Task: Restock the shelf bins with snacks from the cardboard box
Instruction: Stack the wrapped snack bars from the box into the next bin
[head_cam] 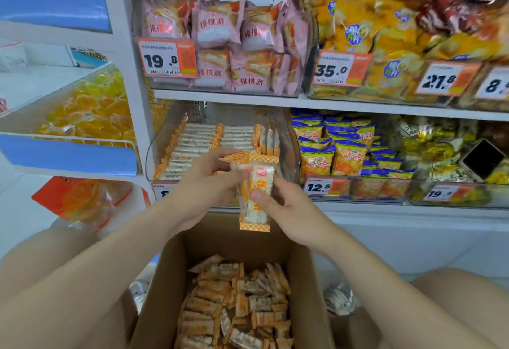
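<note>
An open cardboard box [165, 280] stands below me, holding several orange-and-white wrapped snack bars [237, 307]. Above it, both hands hold a small bunch of the same bars [254, 200] upright. My left hand [203, 183] grips the bunch from the left and top. My right hand [278, 202] pinches it from the right, thumb on the front. Just behind the hands is a clear shelf bin [154, 153] with rows of matching bars [192, 142] laid flat and a few standing on edge at its right.
Neighbouring bins hold blue-and-orange snack bags [330, 153], pink pastry packs [234, 45] and yellow chip bags [371, 32], with price tags in front. A dark phone [483, 159] lies on a bin at right. Yellow sweets [88, 112] fill a slanted bin at left.
</note>
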A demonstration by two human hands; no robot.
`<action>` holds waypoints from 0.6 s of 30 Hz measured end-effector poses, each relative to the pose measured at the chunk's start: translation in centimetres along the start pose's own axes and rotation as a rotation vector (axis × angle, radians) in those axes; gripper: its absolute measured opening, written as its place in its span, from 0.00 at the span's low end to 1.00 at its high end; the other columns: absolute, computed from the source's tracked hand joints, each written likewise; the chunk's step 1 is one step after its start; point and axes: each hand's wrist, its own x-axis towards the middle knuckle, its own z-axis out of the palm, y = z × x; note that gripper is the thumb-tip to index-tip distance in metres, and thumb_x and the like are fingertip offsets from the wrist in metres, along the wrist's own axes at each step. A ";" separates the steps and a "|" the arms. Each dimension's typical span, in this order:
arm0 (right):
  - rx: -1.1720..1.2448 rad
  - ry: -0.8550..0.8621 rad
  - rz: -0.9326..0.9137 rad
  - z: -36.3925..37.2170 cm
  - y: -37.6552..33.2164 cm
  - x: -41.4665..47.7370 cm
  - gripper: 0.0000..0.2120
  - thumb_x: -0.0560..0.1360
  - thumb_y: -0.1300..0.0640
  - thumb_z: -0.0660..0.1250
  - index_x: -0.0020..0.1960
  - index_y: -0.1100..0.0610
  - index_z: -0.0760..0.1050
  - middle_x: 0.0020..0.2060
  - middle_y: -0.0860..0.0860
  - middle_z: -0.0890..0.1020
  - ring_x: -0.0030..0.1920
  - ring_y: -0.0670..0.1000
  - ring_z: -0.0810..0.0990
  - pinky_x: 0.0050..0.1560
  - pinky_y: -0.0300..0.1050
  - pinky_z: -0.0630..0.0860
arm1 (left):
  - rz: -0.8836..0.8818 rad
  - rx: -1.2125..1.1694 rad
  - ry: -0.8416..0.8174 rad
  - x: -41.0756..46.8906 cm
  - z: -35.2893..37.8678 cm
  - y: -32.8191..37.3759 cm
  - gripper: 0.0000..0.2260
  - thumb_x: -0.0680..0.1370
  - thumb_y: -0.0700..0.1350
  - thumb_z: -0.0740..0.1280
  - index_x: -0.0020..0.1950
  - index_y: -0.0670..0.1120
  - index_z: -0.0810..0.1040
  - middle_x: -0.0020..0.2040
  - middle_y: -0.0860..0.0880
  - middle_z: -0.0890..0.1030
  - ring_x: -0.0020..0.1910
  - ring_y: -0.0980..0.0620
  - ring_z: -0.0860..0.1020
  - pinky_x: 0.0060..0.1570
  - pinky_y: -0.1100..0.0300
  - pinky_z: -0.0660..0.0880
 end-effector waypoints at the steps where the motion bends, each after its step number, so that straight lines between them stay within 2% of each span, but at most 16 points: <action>1: 0.016 0.005 0.007 -0.6 -0.5 0.5 0.14 0.85 0.50 0.65 0.69 0.48 0.76 0.59 0.44 0.85 0.61 0.44 0.83 0.63 0.49 0.80 | -0.005 -0.043 0.005 0.6 0.3 0.3 0.22 0.77 0.41 0.77 0.68 0.46 0.76 0.58 0.41 0.84 0.54 0.41 0.85 0.56 0.43 0.82; 4: -0.038 0.066 0.025 -2.7 -2.0 2.2 0.11 0.84 0.47 0.67 0.65 0.46 0.79 0.54 0.46 0.87 0.54 0.48 0.86 0.54 0.53 0.84 | -0.039 -0.073 -0.007 2.6 1.2 1.3 0.26 0.74 0.46 0.79 0.67 0.41 0.73 0.56 0.40 0.84 0.51 0.45 0.85 0.56 0.46 0.83; 6: -0.184 0.093 0.002 -4.1 -2.4 3.3 0.09 0.83 0.46 0.68 0.62 0.44 0.79 0.51 0.46 0.87 0.50 0.49 0.87 0.52 0.58 0.84 | -0.105 -0.019 -0.036 4.0 2.0 1.7 0.23 0.76 0.45 0.78 0.67 0.43 0.74 0.57 0.40 0.84 0.51 0.44 0.86 0.55 0.46 0.84; 8: -0.252 0.083 0.014 -5.7 -2.2 4.1 0.07 0.83 0.48 0.67 0.61 0.44 0.78 0.49 0.44 0.87 0.48 0.47 0.86 0.49 0.54 0.84 | -0.174 -0.030 -0.073 5.4 2.7 1.9 0.23 0.76 0.43 0.78 0.68 0.46 0.74 0.57 0.41 0.85 0.51 0.45 0.87 0.50 0.48 0.85; 11: -0.039 0.036 0.170 -8.0 -2.5 5.2 0.09 0.85 0.52 0.65 0.64 0.49 0.79 0.50 0.47 0.88 0.49 0.50 0.88 0.43 0.46 0.83 | -0.212 -0.031 -0.108 7.4 3.9 1.8 0.20 0.79 0.44 0.76 0.68 0.48 0.74 0.53 0.45 0.88 0.49 0.48 0.87 0.46 0.52 0.84; 13: 0.098 0.033 0.255 -8.9 -2.7 5.9 0.10 0.85 0.53 0.65 0.64 0.52 0.80 0.53 0.50 0.88 0.53 0.52 0.88 0.48 0.49 0.85 | -0.180 0.006 -0.061 8.6 4.8 1.6 0.18 0.81 0.43 0.73 0.68 0.47 0.72 0.54 0.42 0.87 0.48 0.47 0.86 0.43 0.51 0.84; 15: 0.144 0.094 0.273 -9.2 -2.5 6.8 0.10 0.84 0.52 0.67 0.63 0.53 0.81 0.52 0.50 0.89 0.52 0.51 0.88 0.50 0.51 0.86 | -0.129 0.039 0.029 10.0 5.6 1.3 0.19 0.82 0.44 0.72 0.69 0.45 0.69 0.55 0.38 0.84 0.46 0.44 0.85 0.44 0.46 0.85; 16: 0.104 0.139 0.267 -9.1 -2.4 7.1 0.10 0.84 0.51 0.67 0.62 0.53 0.81 0.50 0.49 0.89 0.49 0.49 0.88 0.46 0.48 0.85 | -0.106 0.058 0.065 10.5 6.0 1.0 0.18 0.82 0.44 0.72 0.68 0.46 0.68 0.53 0.39 0.83 0.44 0.44 0.84 0.46 0.43 0.84; 18: -0.201 0.219 0.200 -8.8 -2.2 7.8 0.08 0.84 0.50 0.67 0.55 0.53 0.82 0.43 0.49 0.88 0.41 0.48 0.87 0.37 0.45 0.82 | -0.035 0.167 0.100 11.4 6.5 0.1 0.13 0.82 0.44 0.72 0.63 0.46 0.72 0.45 0.42 0.81 0.38 0.45 0.81 0.44 0.39 0.83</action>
